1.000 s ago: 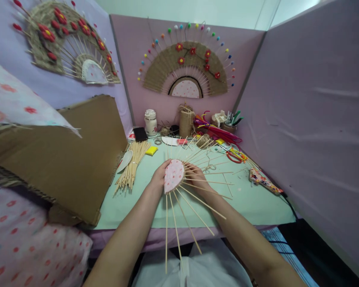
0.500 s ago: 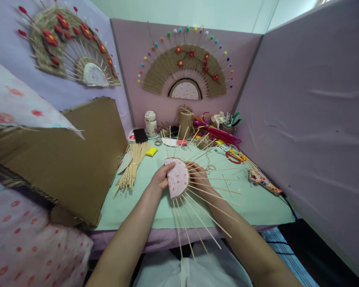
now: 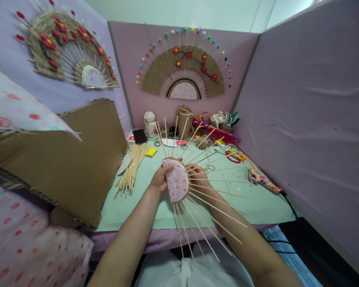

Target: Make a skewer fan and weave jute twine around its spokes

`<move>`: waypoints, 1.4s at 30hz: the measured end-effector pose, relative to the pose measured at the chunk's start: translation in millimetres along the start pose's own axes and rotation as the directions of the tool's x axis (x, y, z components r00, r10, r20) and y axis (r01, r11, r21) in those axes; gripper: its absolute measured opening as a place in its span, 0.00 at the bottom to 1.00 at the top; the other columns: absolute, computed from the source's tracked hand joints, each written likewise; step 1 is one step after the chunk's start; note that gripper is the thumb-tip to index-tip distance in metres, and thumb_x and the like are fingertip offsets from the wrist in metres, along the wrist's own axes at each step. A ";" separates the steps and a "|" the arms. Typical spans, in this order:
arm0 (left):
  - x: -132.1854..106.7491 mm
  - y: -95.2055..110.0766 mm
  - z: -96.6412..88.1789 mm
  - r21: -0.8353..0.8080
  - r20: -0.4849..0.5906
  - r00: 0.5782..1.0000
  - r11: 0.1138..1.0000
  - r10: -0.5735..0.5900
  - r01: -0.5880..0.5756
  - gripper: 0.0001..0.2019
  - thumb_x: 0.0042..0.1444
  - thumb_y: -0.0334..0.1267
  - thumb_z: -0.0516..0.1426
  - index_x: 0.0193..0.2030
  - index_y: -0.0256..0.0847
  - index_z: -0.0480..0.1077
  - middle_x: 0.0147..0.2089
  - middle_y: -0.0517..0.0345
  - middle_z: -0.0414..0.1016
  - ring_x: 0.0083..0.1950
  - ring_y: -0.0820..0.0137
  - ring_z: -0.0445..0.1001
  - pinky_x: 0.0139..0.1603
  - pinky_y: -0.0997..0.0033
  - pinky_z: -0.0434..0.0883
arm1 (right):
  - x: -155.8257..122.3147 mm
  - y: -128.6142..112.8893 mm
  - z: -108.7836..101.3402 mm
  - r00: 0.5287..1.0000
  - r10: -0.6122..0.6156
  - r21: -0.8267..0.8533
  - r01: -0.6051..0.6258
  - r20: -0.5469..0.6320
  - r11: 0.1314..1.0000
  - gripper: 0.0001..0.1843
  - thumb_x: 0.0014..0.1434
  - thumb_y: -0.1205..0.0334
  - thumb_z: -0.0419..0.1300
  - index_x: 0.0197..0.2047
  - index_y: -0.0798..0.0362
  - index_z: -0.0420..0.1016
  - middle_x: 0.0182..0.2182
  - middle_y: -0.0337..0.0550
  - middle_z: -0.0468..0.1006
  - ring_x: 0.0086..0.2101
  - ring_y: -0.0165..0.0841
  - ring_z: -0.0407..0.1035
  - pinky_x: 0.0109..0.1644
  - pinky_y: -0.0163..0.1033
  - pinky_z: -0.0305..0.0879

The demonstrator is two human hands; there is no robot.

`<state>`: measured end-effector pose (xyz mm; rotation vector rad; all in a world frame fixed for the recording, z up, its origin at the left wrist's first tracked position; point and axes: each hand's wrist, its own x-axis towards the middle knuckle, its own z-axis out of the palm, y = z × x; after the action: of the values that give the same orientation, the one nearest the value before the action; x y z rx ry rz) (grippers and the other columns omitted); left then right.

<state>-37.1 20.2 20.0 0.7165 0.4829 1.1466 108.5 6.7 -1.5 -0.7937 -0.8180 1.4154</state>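
A half-round fan base (image 3: 177,181), covered in pink-and-white dotted fabric with a twine-bound curved rim, is held up over the table. Thin bamboo sticks (image 3: 217,180) spread out from that rim like rays. My left hand (image 3: 160,178) grips the straight side, its thumb lying on the fabric and the other fingers hidden behind. Behind several sticks, my right hand (image 3: 198,172) has its fingers bent together close to the curved rim. What they pinch is partly hidden and too small to make out.
A bundle of bamboo sticks (image 3: 133,167) lies left beside a cardboard box (image 3: 86,159). Scissors (image 3: 233,155) and a patterned glue gun (image 3: 265,181) lie right. A twine roll (image 3: 184,121) and white jar (image 3: 150,124) stand at the back. A finished fan (image 3: 155,75) hangs behind.
The fan base has tilted a little, and its sticks now reach farther right and higher at the top. Both hands keep nearly the same place. The camera view has shifted slightly.
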 end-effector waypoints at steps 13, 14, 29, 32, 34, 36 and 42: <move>-1.0 1.2 2.0 0.033 -0.049 0.998 0.999 0.037 -0.035 0.14 0.41 0.31 0.63 0.38 0.36 0.72 0.36 0.54 0.79 0.35 0.68 0.77 0.41 0.70 0.72 | 0.2 -1.5 -4.7 1.000 0.006 -0.075 -0.004 0.023 0.997 0.12 0.37 0.59 0.71 0.25 0.54 0.74 0.21 0.36 0.74 0.21 0.26 0.64 0.25 0.33 0.58; -1.1 1.5 1.7 0.036 -0.045 0.998 0.999 0.041 -0.040 0.14 0.42 0.32 0.63 0.38 0.35 0.73 0.36 0.54 0.79 0.35 0.68 0.77 0.41 0.70 0.72 | 0.4 -1.5 -5.8 1.000 -0.001 -0.084 0.003 0.025 0.996 0.13 0.37 0.58 0.71 0.25 0.54 0.74 0.21 0.35 0.74 0.21 0.26 0.64 0.25 0.33 0.58; 1.0 2.7 -0.9 -0.010 -0.078 0.994 0.997 0.072 -0.073 0.17 0.40 0.30 0.63 0.40 0.34 0.72 0.41 0.50 0.79 0.40 0.64 0.78 0.47 0.65 0.72 | -0.3 -7.6 -12.1 0.999 -0.028 -0.142 0.030 0.022 0.989 0.13 0.36 0.58 0.70 0.25 0.53 0.74 0.19 0.37 0.73 0.20 0.28 0.64 0.24 0.34 0.58; 0.5 2.6 -0.8 -0.017 -0.073 0.994 0.997 0.077 -0.078 0.16 0.40 0.30 0.63 0.40 0.34 0.72 0.40 0.51 0.79 0.39 0.65 0.78 0.46 0.65 0.72 | -0.4 -7.0 -13.6 0.999 -0.032 -0.147 0.036 0.028 0.988 0.12 0.37 0.59 0.70 0.25 0.53 0.75 0.19 0.37 0.74 0.21 0.28 0.64 0.25 0.34 0.58; 0.3 2.7 -0.9 -0.014 -0.060 0.995 0.997 0.074 -0.075 0.16 0.40 0.30 0.63 0.40 0.33 0.72 0.39 0.51 0.80 0.38 0.65 0.78 0.45 0.66 0.72 | -0.1 -6.3 -14.5 0.999 -0.033 -0.148 0.037 0.029 0.988 0.11 0.38 0.59 0.69 0.26 0.53 0.75 0.20 0.37 0.74 0.20 0.27 0.63 0.25 0.34 0.57; 0.5 2.9 -1.3 -0.016 -0.056 0.996 0.997 0.072 -0.073 0.16 0.40 0.30 0.63 0.40 0.33 0.72 0.38 0.51 0.80 0.38 0.65 0.78 0.44 0.67 0.73 | 0.4 -6.8 -16.2 0.999 -0.040 -0.158 0.044 0.028 0.986 0.11 0.38 0.59 0.69 0.26 0.53 0.75 0.20 0.36 0.73 0.19 0.26 0.60 0.24 0.33 0.55; 0.6 3.9 -2.1 -0.030 -0.101 0.994 0.998 0.050 -0.053 0.16 0.41 0.30 0.62 0.40 0.32 0.71 0.34 0.52 0.79 0.36 0.65 0.78 0.43 0.65 0.73 | 6.3 -27.5 -36.8 0.998 -0.032 -0.259 0.044 0.051 0.965 0.09 0.38 0.60 0.69 0.25 0.53 0.75 0.14 0.31 0.65 0.15 0.21 0.49 0.19 0.31 0.43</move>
<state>-40.8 22.3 21.4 0.6481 0.5316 1.2404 154.2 13.2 3.4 -0.9415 -1.0647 1.3116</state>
